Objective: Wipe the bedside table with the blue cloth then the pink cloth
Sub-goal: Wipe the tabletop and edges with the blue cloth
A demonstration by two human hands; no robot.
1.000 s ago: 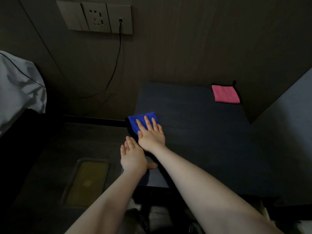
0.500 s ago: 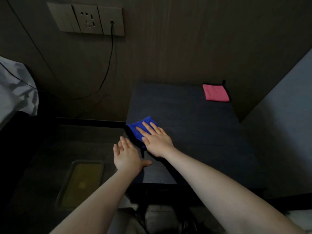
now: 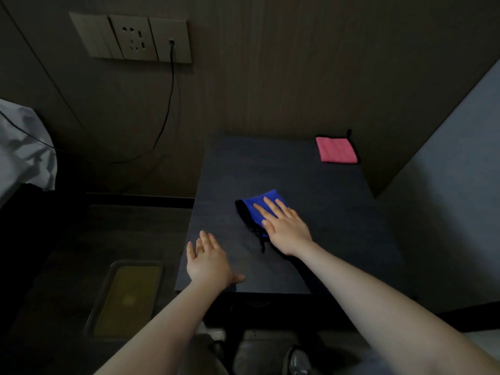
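Observation:
The dark bedside table (image 3: 311, 185) fills the middle of the head view. A folded blue cloth (image 3: 257, 208) with a black edge lies near the table's middle. My right hand (image 3: 284, 226) presses flat on it with straight fingers. My left hand (image 3: 208, 261) rests flat on the table's front left corner, fingers straight, holding nothing. A folded pink cloth (image 3: 336, 150) lies at the table's back right corner, apart from both hands.
A wall socket panel (image 3: 132, 39) with a black cable (image 3: 167, 104) plugged in is up on the left. White bedding (image 3: 24, 150) shows at the far left. A yellowish tray (image 3: 127, 299) lies on the floor left of the table. A pale wall (image 3: 446, 185) borders the right.
My right hand has slid the blue cloth from the table's left edge toward its middle. My left hand stays on the front left corner.

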